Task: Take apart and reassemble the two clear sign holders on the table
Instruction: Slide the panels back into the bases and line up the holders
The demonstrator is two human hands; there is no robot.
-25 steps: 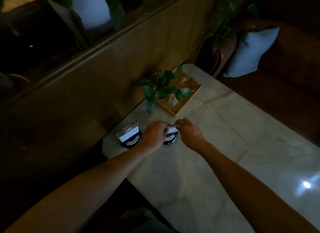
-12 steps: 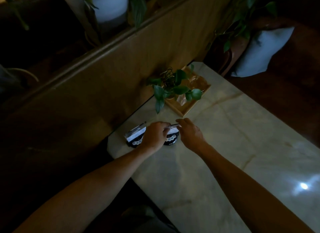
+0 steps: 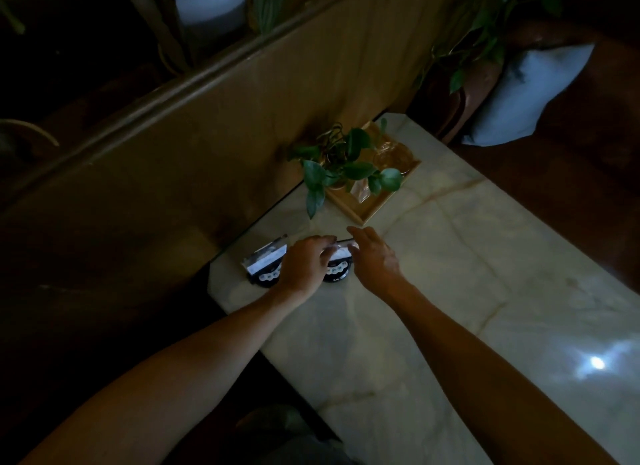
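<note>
Both bare forearms reach forward over the pale marble counter (image 3: 450,291). The left hand (image 3: 304,267) curls over the top of the right clear sign holder on a round black base (image 3: 337,269); the right hand (image 3: 375,260) hovers beside it, fingers spread and empty. Two holders stand near the counter's left edge, the left clear holder with a white card (image 3: 265,265) untouched.

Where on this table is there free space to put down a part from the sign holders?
The marble table is bare right of the right hand and toward the near edge. The far-left corner is crowded: both sign holders, then the wooden tray with a plant.
</note>
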